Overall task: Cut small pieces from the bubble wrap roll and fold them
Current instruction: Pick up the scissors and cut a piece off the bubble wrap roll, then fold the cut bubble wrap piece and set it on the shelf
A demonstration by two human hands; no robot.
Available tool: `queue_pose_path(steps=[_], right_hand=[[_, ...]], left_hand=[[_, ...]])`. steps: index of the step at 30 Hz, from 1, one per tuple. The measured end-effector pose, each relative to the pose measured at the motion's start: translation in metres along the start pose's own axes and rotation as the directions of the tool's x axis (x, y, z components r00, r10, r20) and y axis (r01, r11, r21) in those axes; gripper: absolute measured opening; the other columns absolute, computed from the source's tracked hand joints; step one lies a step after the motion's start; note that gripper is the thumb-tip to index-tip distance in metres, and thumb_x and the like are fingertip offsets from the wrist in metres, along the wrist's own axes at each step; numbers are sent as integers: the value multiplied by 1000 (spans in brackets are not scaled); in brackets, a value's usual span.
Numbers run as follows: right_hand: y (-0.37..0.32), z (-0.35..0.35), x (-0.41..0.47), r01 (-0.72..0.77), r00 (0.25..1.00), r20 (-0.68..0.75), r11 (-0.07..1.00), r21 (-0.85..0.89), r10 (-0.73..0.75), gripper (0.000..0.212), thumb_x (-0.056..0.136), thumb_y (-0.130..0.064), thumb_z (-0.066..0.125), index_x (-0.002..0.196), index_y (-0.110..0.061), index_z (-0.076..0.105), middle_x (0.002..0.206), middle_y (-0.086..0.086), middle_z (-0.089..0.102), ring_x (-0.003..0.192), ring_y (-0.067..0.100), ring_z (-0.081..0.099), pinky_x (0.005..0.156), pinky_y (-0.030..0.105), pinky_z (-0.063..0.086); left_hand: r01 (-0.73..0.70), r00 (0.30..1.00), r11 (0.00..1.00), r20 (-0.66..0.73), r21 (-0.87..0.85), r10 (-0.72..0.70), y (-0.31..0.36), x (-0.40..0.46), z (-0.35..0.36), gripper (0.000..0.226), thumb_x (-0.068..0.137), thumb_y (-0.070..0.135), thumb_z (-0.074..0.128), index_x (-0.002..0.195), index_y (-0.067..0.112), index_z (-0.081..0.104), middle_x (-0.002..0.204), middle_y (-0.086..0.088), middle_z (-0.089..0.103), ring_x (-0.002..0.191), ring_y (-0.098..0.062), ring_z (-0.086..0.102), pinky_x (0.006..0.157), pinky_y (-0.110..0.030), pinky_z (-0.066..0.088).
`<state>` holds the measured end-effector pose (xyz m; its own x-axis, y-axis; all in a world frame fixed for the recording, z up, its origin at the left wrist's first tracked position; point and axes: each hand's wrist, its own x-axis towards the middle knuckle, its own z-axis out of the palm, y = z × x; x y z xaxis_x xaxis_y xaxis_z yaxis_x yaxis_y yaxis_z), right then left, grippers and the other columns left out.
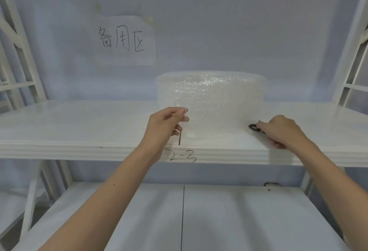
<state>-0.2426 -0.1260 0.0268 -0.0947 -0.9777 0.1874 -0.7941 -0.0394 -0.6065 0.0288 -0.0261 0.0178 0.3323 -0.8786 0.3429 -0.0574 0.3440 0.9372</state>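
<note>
Lowest down and closest is the white lower shelf [219,221], with a thin dark seam running down its middle. Both bare forearms reach up over it to the white upper shelf [79,131], which has "2-3" scribbled on its front edge.

Left hand [165,125] has its fingers curled, pinching the loose edge of the bubble wrap at the front-left of the bubble wrap roll [211,99]. Some thin dark vertical strip shows just below that hand, can't really tell what it is.

Right hand [282,131] is down on the shelf just right of the roll, fingers curled around a dark thing with a ring-shaped end poking out to the left, looks like the scissors [254,127], though most of it is hidden under the hand.

That roll stands upright in the middle of the upper shelf, near the back wall. Taped on the wall up and left of it is a paper sign [125,40] with handwritten characters. White rack frames sit on both sides.
</note>
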Motion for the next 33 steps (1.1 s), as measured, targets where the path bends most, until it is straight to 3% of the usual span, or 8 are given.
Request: queue_pose_path(steps=[5,8,11,15,18,24,27,33], right_hand=[[-3,9,5,85,996,6,897,-435,-91,41,97,-35,39,62,-14,48,66,4,51,60,22,48,57,30,35],[-13,10,-4,130,942,-186,816,-563,-278,39,97,-35,38,75,-7,54,62,4,47,54,23,46,58,31,36],[-47,19,-30,423,837,-267,874,-239,-479,37,94,-34,44,64,-15,50,57,4,52,55,28,49,57,33,38],[-104,45,-70,571,805,-54,746,343,-591,18,87,-39,63,80,-23,70,71,-8,66,66,7,58,64,21,45],[-123,69,-75,495,818,68,760,422,-571,29,84,-36,68,108,-18,71,85,-5,72,71,3,64,63,14,46],[-143,95,-81,417,861,56,764,493,-506,42,82,-36,70,120,-23,59,94,-1,68,64,17,67,56,17,48],[-154,103,-84,412,834,103,736,537,-542,22,86,-27,69,106,-17,69,91,4,68,51,10,60,42,12,42],[-168,122,-73,220,836,215,667,712,-506,14,86,-15,67,88,-3,75,75,8,71,52,14,61,57,25,54]], left_hand=[[-32,999,997,10,68,32,1,20,5,13,91,29,65,88,28,78,74,12,73,54,-13,37,56,-23,37],[-19,1000,998,9,54,19,-2,27,7,12,88,32,68,88,27,79,72,20,68,55,-12,38,58,-23,38],[9,1000,998,4,67,-10,-6,30,6,12,87,32,68,88,26,79,77,28,70,56,-11,37,62,-24,40],[24,1000,997,18,67,-25,-4,28,2,16,90,31,67,95,22,78,64,27,65,58,-11,37,64,-25,39],[20,1000,998,14,57,-21,1,22,-8,16,92,29,64,98,22,77,61,25,62,60,-11,39,66,-25,40],[21,999,999,-25,35,-20,6,8,-42,14,92,30,64,92,27,77,65,29,65,58,-11,39,63,-23,42],[22,999,1000,-40,12,-21,5,6,-59,13,91,30,65,91,28,78,63,25,64,58,-11,40,63,-24,42],[-65,998,998,-4,16,65,-3,13,-86,14,89,19,70,100,24,78,71,15,64,59,-15,45,60,-25,42]])
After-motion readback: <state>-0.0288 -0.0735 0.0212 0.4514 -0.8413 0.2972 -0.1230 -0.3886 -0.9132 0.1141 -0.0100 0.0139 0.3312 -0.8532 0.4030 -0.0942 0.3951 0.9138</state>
